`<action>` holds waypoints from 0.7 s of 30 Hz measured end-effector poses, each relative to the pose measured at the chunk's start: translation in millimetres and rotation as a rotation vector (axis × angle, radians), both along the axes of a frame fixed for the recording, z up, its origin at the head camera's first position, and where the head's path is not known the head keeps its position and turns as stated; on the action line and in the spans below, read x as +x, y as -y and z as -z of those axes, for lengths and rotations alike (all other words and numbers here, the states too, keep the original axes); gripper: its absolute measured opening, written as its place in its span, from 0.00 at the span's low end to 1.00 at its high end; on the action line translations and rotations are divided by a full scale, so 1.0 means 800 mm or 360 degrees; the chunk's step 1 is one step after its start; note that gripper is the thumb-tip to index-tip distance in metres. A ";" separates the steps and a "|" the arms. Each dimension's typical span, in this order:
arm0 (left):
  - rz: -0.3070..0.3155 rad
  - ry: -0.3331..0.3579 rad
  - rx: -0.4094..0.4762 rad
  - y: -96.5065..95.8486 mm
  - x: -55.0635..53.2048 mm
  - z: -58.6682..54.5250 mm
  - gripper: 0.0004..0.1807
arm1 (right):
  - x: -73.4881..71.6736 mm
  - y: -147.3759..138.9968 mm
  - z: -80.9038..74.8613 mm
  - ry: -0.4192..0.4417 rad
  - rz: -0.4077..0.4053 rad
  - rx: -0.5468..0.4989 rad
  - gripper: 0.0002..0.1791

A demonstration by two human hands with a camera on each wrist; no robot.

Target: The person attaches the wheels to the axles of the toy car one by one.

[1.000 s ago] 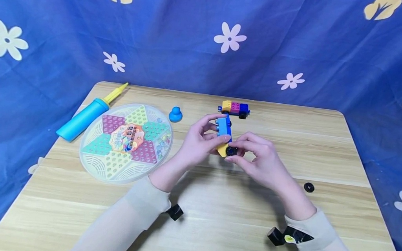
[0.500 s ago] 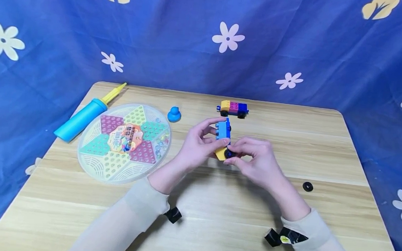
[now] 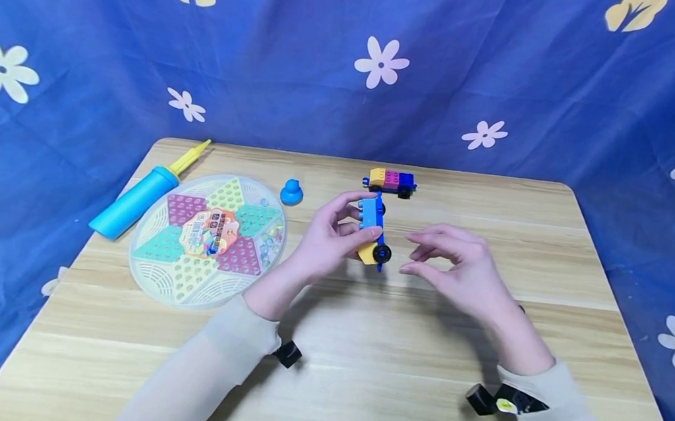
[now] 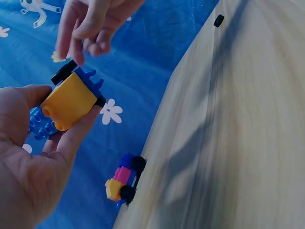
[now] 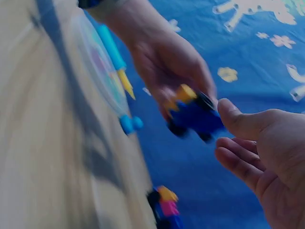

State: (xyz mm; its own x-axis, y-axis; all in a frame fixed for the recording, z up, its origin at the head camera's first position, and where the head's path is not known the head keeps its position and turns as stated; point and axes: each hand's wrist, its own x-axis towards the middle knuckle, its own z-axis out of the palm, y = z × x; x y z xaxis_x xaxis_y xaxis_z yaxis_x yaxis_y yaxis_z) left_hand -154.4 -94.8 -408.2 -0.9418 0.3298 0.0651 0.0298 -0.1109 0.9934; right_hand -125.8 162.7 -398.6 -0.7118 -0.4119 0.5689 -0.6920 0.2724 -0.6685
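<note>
My left hand [image 3: 326,236] grips a toy block car [image 3: 373,214] between thumb and fingers, above the table. Light blue and yellow blocks sit on its dark blue base, and a black wheel [image 3: 382,253] is on the near end. In the left wrist view the yellow block [image 4: 71,101] faces the camera. My right hand [image 3: 458,266] is a short gap to the right of the car, fingers loosely bent and holding nothing. A loose black wheel [image 4: 218,20] lies on the table; in the head view my right forearm mostly hides it.
Behind the hands stands a second block car [image 3: 392,180], yellow, pink and blue. A blue rubber duck [image 3: 292,192], a round Chinese checkers board [image 3: 148,268] and a blue hand pump [image 3: 136,201] lie on the left. Blue cloth [image 3: 302,56] hangs behind the table [image 3: 348,383].
My right hand has let go of the car's near wheel and moved off to the right. The left hand still holds the car, now turned slightly and shifted a little left.
</note>
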 end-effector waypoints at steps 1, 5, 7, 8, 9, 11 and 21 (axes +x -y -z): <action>-0.0003 0.0002 -0.0003 0.002 0.000 0.001 0.31 | 0.001 -0.009 -0.001 -0.0006 0.0025 0.0001 0.26; -0.0004 -0.0003 -0.0023 0.008 0.002 0.005 0.31 | 0.003 -0.049 -0.001 -0.0002 0.0109 0.0011 0.27; -0.0003 0.0000 -0.0037 0.010 0.002 0.006 0.31 | 0.005 -0.072 0.002 0.0013 0.0151 0.0067 0.29; -0.0002 0.0005 -0.0041 0.010 0.002 0.007 0.31 | 0.007 -0.083 0.004 0.0025 0.0175 0.0104 0.29; -0.0003 0.0011 -0.0046 0.011 0.003 0.007 0.31 | 0.008 -0.095 0.005 0.0044 0.0205 0.0159 0.29; -0.0005 0.0020 -0.0047 0.012 0.004 0.007 0.31 | 0.012 -0.117 0.010 0.0087 0.0262 0.0260 0.30; 0.0007 0.0031 -0.0085 0.016 0.009 0.005 0.31 | 0.029 -0.210 0.056 0.0342 0.0332 0.0592 0.26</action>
